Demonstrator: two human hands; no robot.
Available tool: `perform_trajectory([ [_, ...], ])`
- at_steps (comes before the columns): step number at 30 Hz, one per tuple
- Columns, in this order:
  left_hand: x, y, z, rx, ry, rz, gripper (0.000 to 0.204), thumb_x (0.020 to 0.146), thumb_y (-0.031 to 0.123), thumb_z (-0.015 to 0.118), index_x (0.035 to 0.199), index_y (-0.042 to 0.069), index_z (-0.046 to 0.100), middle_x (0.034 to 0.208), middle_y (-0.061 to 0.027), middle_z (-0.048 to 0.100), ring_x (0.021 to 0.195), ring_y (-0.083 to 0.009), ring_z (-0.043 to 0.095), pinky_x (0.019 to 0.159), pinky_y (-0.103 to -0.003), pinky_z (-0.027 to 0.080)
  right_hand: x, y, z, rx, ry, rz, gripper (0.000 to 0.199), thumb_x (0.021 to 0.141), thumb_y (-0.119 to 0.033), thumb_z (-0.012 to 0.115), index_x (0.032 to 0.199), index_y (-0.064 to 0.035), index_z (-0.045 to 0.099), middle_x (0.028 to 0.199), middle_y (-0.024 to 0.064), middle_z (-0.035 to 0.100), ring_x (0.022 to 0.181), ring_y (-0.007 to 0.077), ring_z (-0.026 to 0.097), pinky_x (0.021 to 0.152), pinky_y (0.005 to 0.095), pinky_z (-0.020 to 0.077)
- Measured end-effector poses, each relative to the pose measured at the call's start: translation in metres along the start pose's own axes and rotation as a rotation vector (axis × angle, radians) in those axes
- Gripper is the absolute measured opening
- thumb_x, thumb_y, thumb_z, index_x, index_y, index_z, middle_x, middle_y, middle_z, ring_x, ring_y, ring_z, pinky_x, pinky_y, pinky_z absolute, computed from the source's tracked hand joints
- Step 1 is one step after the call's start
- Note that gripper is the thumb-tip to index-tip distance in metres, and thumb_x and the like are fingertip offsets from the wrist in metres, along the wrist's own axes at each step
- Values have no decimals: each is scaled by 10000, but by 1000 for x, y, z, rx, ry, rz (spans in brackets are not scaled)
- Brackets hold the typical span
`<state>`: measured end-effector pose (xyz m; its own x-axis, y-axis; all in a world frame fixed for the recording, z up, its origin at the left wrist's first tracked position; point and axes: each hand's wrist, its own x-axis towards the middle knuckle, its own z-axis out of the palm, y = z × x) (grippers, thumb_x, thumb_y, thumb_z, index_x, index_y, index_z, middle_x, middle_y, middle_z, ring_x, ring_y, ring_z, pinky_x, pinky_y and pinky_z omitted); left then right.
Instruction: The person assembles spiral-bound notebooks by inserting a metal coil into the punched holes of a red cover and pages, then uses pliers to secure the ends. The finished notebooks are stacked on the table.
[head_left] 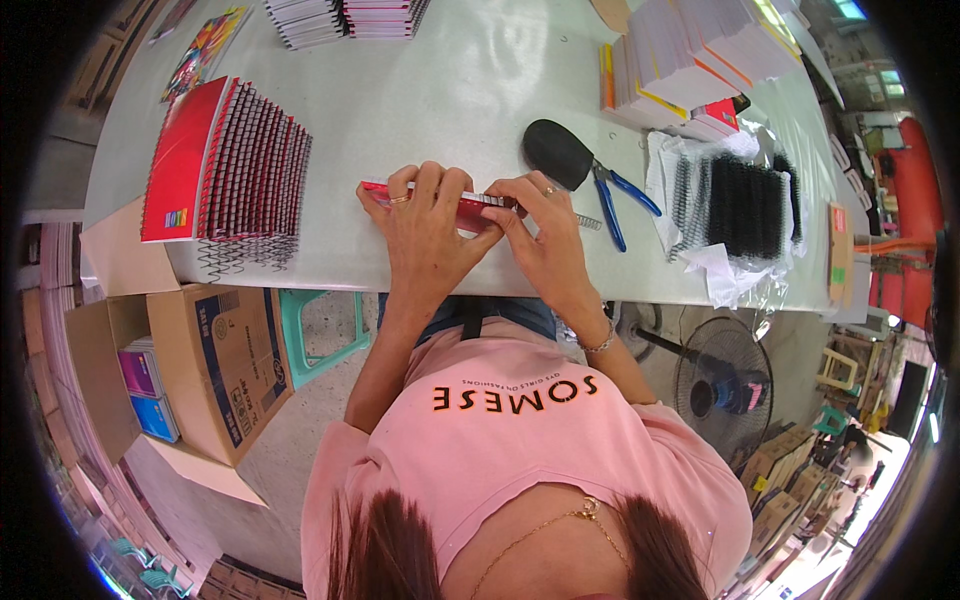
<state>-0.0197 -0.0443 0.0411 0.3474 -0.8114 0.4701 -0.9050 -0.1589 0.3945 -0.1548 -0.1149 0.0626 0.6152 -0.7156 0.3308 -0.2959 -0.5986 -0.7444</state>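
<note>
At the table's near edge I hold a red notebook [470, 215] on its side, its edge facing up. My left hand [425, 225] wraps over its left part, fingers along the top edge and thumb on the near face. My right hand [545, 235] pinches at the notebook's right end. From beneath that hand a thin spiral wire coil [588, 222] sticks out to the right. How far the coil runs along the notebook is hidden by my fingers. Just beyond lie blue-handled pliers [612, 200] and a black rounded object [557, 153].
A stack of red spiral notebooks [225, 165] stands at left, coil ends hanging toward the edge. At right, a heap of black coils [745, 205] lies on plastic wrapping, with stacked unbound books [690, 60] behind. An open carton [235, 360] and a fan [722, 385] stand below the table.
</note>
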Motion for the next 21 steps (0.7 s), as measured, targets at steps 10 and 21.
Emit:
perform_trajectory([
  [10, -2, 2, -6, 45, -27, -26, 400, 725, 394, 794, 999, 173, 605, 993, 9, 528, 1070, -235, 473, 938, -629, 288, 3, -2, 4, -56, 15, -31, 131, 890, -140, 680, 1003, -74, 682, 910, 74, 623, 860, 263, 574, 804, 382, 383],
  [21, -20, -16, -12, -118, 108, -35, 311, 813, 300, 789, 1054, 169, 643, 1106, -4, 543, 1071, -217, 509, 998, -476, 273, 1, -7, 4, 88, 29, 87, 167, 854, -122, 722, 1013, -82, 690, 916, 66, 626, 847, 249, 564, 818, 368, 406],
])
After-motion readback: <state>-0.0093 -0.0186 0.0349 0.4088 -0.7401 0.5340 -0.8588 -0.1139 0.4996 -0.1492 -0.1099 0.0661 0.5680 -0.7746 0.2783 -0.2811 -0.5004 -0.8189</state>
